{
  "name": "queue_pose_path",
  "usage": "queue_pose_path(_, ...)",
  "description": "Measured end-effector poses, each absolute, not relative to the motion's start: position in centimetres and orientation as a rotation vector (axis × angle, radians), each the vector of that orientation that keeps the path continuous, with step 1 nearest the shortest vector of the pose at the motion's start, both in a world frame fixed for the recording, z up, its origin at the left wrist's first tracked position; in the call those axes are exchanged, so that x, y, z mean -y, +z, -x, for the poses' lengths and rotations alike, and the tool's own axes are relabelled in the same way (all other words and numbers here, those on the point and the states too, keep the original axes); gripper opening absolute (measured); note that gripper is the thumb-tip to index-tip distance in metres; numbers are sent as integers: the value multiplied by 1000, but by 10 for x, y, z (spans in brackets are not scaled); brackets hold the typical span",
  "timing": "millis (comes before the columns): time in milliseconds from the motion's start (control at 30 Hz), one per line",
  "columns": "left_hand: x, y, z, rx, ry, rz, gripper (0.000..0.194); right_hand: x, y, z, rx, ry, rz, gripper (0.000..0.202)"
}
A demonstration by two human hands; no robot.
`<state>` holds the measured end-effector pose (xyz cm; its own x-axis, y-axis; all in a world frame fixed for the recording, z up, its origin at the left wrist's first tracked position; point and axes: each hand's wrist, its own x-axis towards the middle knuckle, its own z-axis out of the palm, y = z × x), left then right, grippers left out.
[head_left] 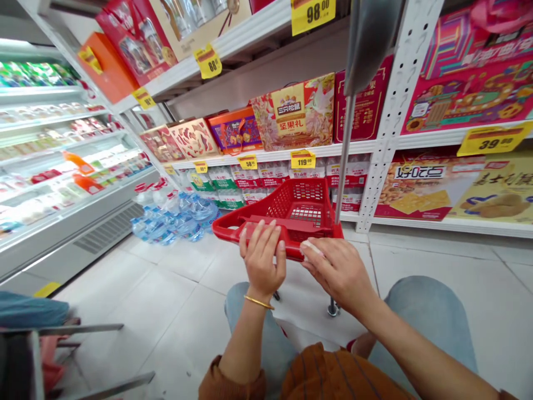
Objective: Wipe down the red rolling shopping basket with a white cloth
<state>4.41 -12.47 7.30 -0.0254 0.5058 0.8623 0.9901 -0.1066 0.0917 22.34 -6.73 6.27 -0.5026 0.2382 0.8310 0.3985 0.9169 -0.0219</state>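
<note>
A red shopping cart basket (291, 201) with perforated walls stands in front of me, its red handle bar towards me. My left hand (263, 256) rests on the left part of the handle, fingers bent over it, a gold bangle at the wrist. At the right part of the handle, my right hand (333, 266) presses a crumpled white cloth or tissue (311, 248) against the red plastic. Its fingers are closed round the cloth. A metal pole (346, 150) rises from the cart's right side.
Shelves (358, 148) with boxed gifts and yellow price tags run across the front. Wrapped water bottles (177, 218) stand on the floor at left, beside a refrigerated case (79, 233). A person's denim-clad leg (31, 310) shows at lower left, near metal bars.
</note>
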Motion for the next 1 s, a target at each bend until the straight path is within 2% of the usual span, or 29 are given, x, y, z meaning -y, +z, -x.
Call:
queue_pose_path(100,124,67,-70,1648,-1100,1800,37,69,59,-223,2119,-218,411,30)
queue_pose_path(333,122,55,-75,1655,-1193,1890,31,54,50,-237,2078,-48,344,38)
queue_pose_path(667,117,57,-78,1621,-1253,1871,26,31,54,-249,1971,207,435,24)
queue_pose_path(867,114,57,-79,1650,-1289,1809,25,9,47,-252,1856,499,640,30)
queue_pose_path(1000,114,56,-81,1660,-1293,1783,26,29,48,-251,1776,517,611,26)
